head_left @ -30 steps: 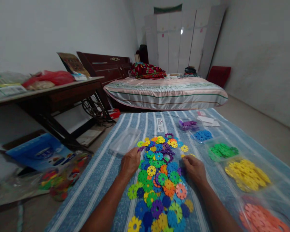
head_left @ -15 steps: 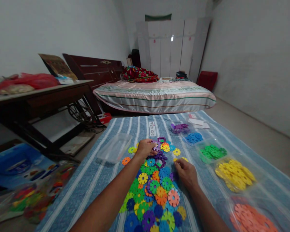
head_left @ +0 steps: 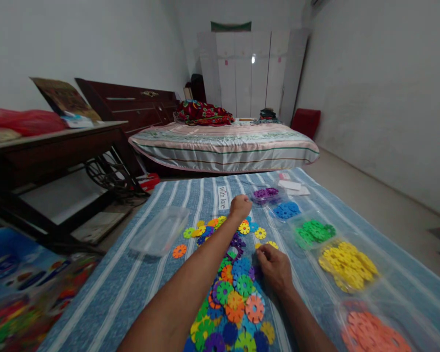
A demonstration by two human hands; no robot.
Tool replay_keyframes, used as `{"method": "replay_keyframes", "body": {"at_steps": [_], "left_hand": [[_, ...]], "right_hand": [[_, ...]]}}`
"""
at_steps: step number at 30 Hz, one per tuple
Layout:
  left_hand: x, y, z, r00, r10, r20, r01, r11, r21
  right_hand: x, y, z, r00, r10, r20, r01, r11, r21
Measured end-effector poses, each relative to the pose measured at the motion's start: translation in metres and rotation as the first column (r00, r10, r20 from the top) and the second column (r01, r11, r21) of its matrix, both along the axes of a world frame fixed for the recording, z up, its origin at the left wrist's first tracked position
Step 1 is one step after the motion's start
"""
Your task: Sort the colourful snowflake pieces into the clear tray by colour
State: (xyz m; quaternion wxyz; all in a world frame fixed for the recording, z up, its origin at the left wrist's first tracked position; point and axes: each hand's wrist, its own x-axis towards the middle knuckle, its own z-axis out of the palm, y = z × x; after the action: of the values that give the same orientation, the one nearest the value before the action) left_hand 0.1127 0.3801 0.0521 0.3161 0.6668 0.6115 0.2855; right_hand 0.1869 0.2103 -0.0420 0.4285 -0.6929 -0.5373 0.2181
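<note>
My left hand (head_left: 241, 206) is closed and reaches over the far end of the pile, close to the clear box of purple snowflake discs (head_left: 266, 193). Its fingers point away, and I cannot make out what they hold. My right hand (head_left: 274, 268) rests on the cloth right of the mixed snowflake discs (head_left: 235, 300), fingers curled, fingertips beside yellow snowflake discs (head_left: 271, 244). Whether anything is pinched there is hidden. My left forearm covers part of the pile.
Clear boxes hold blue discs (head_left: 286, 210), green discs (head_left: 315, 231), yellow discs (head_left: 348, 264) and coral discs (head_left: 373, 332) along the right. A clear plastic box (head_left: 161, 231) stands left on the striped cloth (head_left: 113, 298). Beyond is a bed (head_left: 223, 146).
My left hand has moved forward and right from the pile towards the purple box; the purple disc seen in its fingers no longer shows. My right hand stays beside the pile. The view has shifted slightly.
</note>
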Motion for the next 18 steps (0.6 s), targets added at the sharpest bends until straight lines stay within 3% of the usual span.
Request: {"method": "replay_keyframes", "body": {"at_steps": [8, 18], "left_hand": [[0.023, 0.005, -0.012, 0.917, -0.280, -0.283, 0.336, 0.926, 0.174], [0.028, 0.012, -0.028, 0.849, -0.347, -0.399, 0.464, 0.851, 0.247]], "right_hand": [[0.000, 0.000, 0.002, 1.000, 0.006, 0.016, -0.006, 1.000, 0.011], [-0.001, 0.001, 0.002, 1.000, -0.012, 0.020, 0.012, 1.000, 0.017]]}}
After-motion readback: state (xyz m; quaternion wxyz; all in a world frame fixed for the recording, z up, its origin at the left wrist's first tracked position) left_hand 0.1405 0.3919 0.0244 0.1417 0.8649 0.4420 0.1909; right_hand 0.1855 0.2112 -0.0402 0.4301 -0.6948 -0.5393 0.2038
